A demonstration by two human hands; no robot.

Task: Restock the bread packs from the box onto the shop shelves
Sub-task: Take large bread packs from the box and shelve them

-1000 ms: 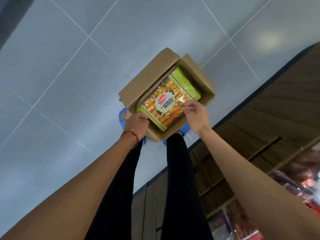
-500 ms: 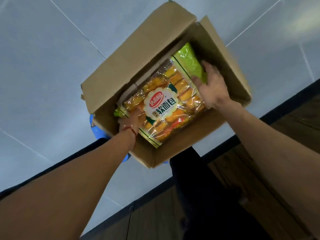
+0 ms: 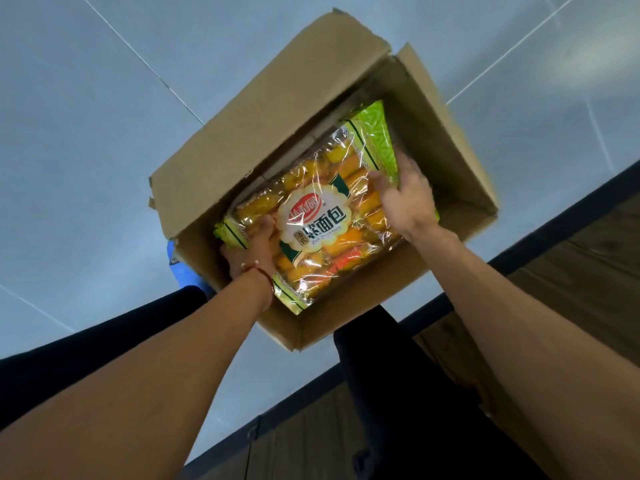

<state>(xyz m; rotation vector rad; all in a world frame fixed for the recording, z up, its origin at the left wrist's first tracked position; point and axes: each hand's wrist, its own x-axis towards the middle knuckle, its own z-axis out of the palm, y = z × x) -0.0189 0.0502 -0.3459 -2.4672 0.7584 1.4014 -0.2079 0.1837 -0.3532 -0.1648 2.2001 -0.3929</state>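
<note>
An open cardboard box (image 3: pixel 277 109) stands on the pale tiled floor with its flaps up. On top inside it lies a clear bread pack (image 3: pixel 311 216) with green ends, a round white label and yellow-orange rolls. My left hand (image 3: pixel 251 251), a red string on its wrist, grips the pack's near left end. At the pack's far right end my right hand (image 3: pixel 405 199) holds on, fingers curled over the green edge. The pack is tilted, its left end raised slightly. Whatever lies beneath it in the box is hidden.
A dark baseboard and the wood-panelled base of a shelf unit (image 3: pixel 571 271) run along the right, close to the box. My black-clad legs (image 3: pixel 398 393) stand below the box. A blue shoe (image 3: pixel 185 271) shows at the box's left corner.
My head has come lower and closer to the box. Both hands have gone from the box's rim onto the two ends of the bread pack and closed on it.
</note>
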